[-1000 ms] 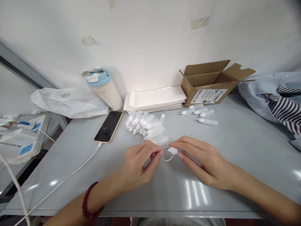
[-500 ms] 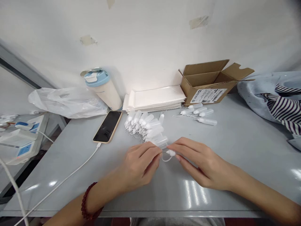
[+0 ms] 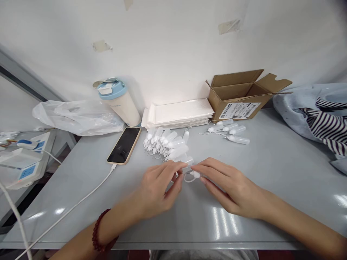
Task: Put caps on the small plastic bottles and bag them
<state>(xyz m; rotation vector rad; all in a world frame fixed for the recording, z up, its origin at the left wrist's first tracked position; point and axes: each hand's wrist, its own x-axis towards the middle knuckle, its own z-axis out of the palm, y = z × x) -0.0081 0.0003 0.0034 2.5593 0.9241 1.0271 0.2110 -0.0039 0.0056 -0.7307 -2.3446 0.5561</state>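
Note:
My left hand point(image 3: 158, 189) pinches the translucent body of a small plastic dropper bottle point(image 3: 187, 167), partly hidden by my fingers. My right hand point(image 3: 227, 186) pinches the bottle's white nozzle cap point(image 3: 195, 174) between thumb and fingertips. A thin clear loop strap point(image 3: 189, 179) hangs between my hands. Just behind them lies a heap of similar bottles point(image 3: 165, 143) with white caps. A short row of several more bottles point(image 3: 229, 129) lies to the right, beyond my right hand.
The grey table point(image 3: 260, 216) has a glossy top. On it are a black phone point(image 3: 124, 145) on a white charging cable point(image 3: 67, 202), a lidded tumbler point(image 3: 119, 103), a plastic bag point(image 3: 77, 117), stacked white packets point(image 3: 179, 112), an open cardboard box point(image 3: 238, 95), and striped cloth point(image 3: 325, 122).
My hands have drawn a little closer around the bottle, and my left hand has shifted up toward the heap. The strap loop now looks smaller, and the view has moved slightly.

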